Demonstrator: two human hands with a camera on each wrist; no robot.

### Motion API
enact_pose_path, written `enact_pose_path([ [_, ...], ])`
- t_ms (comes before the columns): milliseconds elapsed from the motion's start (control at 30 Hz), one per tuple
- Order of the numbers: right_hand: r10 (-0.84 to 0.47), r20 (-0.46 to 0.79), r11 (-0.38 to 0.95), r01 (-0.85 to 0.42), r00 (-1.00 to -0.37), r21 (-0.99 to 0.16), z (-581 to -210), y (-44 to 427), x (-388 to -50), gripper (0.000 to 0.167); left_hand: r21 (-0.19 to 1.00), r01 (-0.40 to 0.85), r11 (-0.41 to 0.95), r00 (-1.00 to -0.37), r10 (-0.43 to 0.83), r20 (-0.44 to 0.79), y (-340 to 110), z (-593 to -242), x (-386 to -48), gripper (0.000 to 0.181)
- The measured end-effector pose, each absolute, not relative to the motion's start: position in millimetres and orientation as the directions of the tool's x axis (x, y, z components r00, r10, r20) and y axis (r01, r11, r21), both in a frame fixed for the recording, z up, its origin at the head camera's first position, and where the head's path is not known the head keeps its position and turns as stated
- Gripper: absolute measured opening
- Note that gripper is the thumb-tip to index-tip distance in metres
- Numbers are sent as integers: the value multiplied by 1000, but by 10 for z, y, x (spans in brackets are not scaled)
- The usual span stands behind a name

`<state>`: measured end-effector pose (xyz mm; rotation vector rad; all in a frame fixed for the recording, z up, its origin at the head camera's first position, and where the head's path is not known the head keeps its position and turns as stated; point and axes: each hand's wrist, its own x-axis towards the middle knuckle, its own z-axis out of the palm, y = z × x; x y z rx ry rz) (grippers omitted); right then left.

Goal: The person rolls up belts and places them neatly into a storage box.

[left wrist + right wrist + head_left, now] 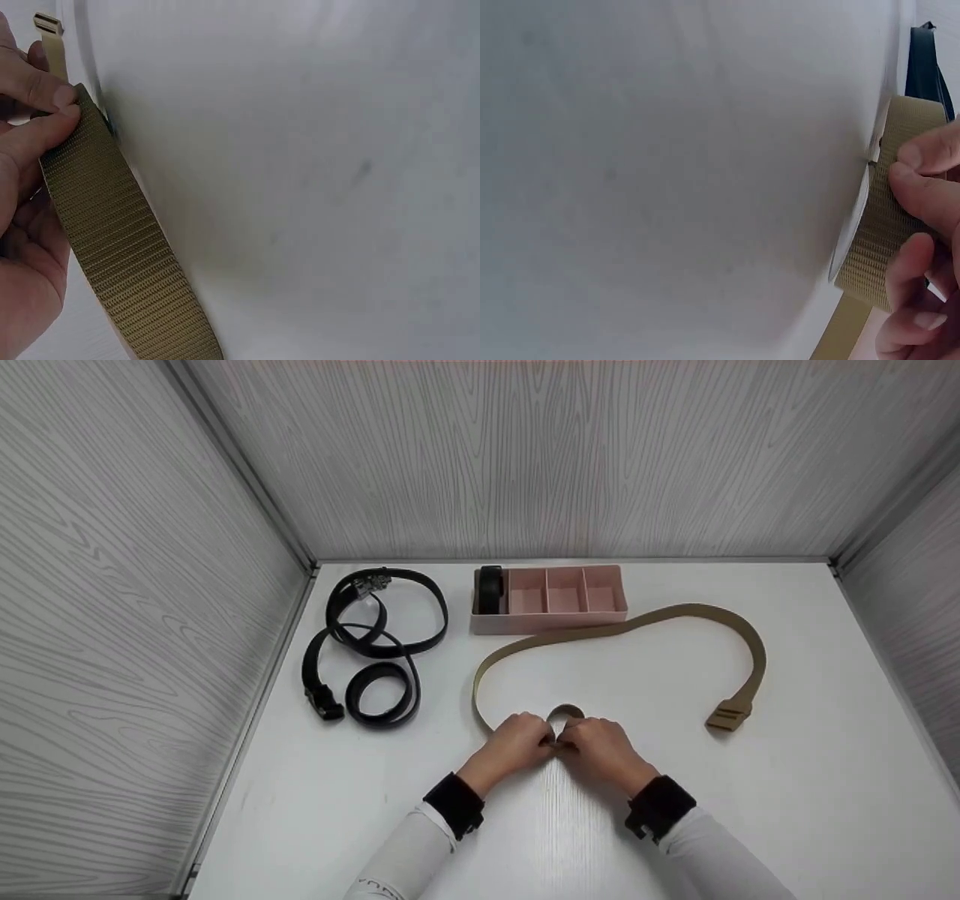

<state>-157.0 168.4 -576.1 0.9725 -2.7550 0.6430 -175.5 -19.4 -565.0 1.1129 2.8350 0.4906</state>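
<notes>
Since the tan belt [697, 610] sprawls slack in front of the pink tray [551, 624], its near part can presumably bend freely; there, on the person's side of the tray, the left hand [516, 741] and right hand [603, 745] each pinch the belt, seemingly to stop its small loop [566, 709] springing open.

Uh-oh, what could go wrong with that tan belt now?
The little loop in the tan webbing belt might spring open if the left grip or right grip slips.

The belt's long curve runs right along the pink divided tray, so a tug could perhaps nudge it.

The buckle lies at the far, unheld end, so it might drag or flip if pulled quickly.
</notes>
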Motion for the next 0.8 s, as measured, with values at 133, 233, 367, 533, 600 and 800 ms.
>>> enact_pose_path([
  [133, -564, 247, 698, -615, -788, -367, -5738, 1747, -1608, 9, 221, 684, 696, -723, 687, 75, -251, -5648, -1751, 15],
  [233, -593, 237, 680, -636, -770, -365, -5729, 1806, -1642, 13, 156, 689, 708, -723, 684, 92, -309, -5663, -1764, 22],
  [367, -625, 236, 633, -660, -744, -404, -5726, 1862, -1674, 10, 122, 704, 700, -710, 691, 136, -357, -5700, -1775, 23],
  [533, -647, 217, 632, -674, -731, -384, -5727, 1856, -1654, 7, 131, 730, 670, -682, 708, 183, -359, -5712, -1777, 14],
  [600, -651, 240, 646, -692, -720, -323, -5729, 1842, -1615, 7, 151, 732, 664, -681, 711, 175, -354, -5709, -1771, 12],
  [800, -652, 305, 636, -720, -694, -278, -5715, 1753, -1488, 13, 167, 715, 679, -699, 696, 163, -292, -5678, -1727, 15],
])
